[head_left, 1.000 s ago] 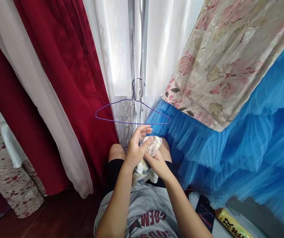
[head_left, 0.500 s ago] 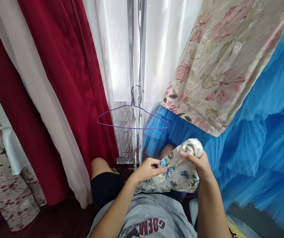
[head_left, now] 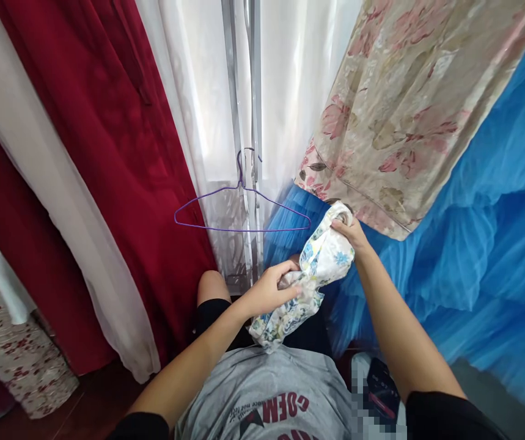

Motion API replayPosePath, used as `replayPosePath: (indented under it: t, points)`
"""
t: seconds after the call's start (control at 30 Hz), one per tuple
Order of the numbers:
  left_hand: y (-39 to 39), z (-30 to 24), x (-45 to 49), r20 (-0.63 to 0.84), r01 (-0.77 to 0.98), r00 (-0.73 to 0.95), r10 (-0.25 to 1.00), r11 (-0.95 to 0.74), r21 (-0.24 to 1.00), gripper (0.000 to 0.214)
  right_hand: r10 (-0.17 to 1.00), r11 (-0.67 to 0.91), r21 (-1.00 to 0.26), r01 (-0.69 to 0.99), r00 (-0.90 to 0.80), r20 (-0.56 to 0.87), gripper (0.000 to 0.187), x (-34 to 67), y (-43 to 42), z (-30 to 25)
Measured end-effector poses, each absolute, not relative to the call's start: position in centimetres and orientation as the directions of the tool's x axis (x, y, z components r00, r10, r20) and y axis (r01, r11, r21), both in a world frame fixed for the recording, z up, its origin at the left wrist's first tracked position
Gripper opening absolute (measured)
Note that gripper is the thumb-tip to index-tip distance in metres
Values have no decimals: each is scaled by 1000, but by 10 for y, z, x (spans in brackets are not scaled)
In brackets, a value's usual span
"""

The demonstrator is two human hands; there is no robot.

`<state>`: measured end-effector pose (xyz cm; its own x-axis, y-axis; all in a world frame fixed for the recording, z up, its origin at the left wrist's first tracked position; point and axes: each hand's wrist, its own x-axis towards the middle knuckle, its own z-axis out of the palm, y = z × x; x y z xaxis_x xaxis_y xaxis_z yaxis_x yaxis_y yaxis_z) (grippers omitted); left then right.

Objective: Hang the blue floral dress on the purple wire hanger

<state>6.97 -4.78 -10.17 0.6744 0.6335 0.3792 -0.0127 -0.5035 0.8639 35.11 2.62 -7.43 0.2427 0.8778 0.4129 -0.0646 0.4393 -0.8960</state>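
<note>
A white cloth with blue and green flowers [head_left: 310, 278] stretches between both hands above my lap. My left hand [head_left: 269, 290] is closed on its lower bunched part. My right hand [head_left: 349, 231] is raised and closed on its upper end, near the blue tulle. A purple wire hanger [head_left: 242, 211] hangs empty on the window frame just above and behind the cloth, not touched by either hand.
Red curtain [head_left: 120, 153] and white sheer curtain [head_left: 207, 104] hang at the left and centre. A beige floral fabric [head_left: 409, 104] and blue tulle [head_left: 486, 244] fill the right. A dark phone [head_left: 379, 394] lies by my right side. Dark wooden floor [head_left: 92, 403] shows at the lower left.
The cloth was bunched between both hands in my lap, then spread out; my right hand has now lifted its end up toward the hanger while my left hand holds the lower part.
</note>
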Motion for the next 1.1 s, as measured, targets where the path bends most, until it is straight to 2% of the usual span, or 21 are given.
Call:
replayPosePath:
  t: [0.1, 0.2, 0.37, 0.43, 0.53, 0.6, 0.67, 0.73, 0.8, 0.87, 0.97, 1.03, 1.1]
  points:
    - [-27, -111, 81, 475, 26, 548, 689, -581, 813, 26, 916, 391, -918, -68, 133, 380, 53, 350, 58, -52]
    - [-8, -118, 80, 518, 49, 412, 750, -586, 809, 29, 931, 364, -929, -62, 53, 361, 50, 333, 82, -31]
    - [3, -104, 46, 480, -56, 168, 861, -478, 877, 4, 937, 252, -965, -74, -231, 263, 42, 289, 102, -2]
    - [-1, -91, 28, 408, -150, 154, 900, -387, 910, 10, 924, 213, -973, -89, -305, 230, 42, 273, 106, 5]
    - [-8, -74, 3, 315, -281, 215, 924, -251, 926, 11, 924, 136, -986, -97, -346, 161, 40, 257, 113, 9]
    - [-9, -68, -14, 285, -306, 282, 916, -196, 932, 14, 929, 99, -992, -82, -351, 122, 37, 252, 116, 9]
    - [-4, -67, -32, 255, -217, 396, 882, -180, 959, 20, 927, 78, -995, -67, -363, 97, 37, 253, 116, 9]
    - [5, -69, -51, 157, -4, 557, 815, -186, 982, 26, 916, 67, -997, -48, -393, 81, 37, 257, 114, 10]
    - [17, -74, -71, 0, 242, 653, 757, -209, 948, 31, 906, 70, -997, -22, -417, 73, 35, 261, 111, 14]
    - [29, -79, -90, -97, 417, 652, 752, -249, 874, 38, 908, 84, -996, 9, -412, 73, 33, 265, 109, 18]
    - [48, -81, -121, -60, 542, 600, 798, -350, 764, 43, 913, 96, -993, 63, -403, 63, 33, 269, 111, 22]
    - [60, -77, -143, 37, 599, 556, 830, -431, 675, 40, 906, 96, -992, 84, -419, 52, 34, 271, 113, 23]
    - [73, -69, -164, 172, 682, 490, 854, -499, 536, 38, 899, 88, -992, 94, -436, 39, 36, 271, 114, 24]
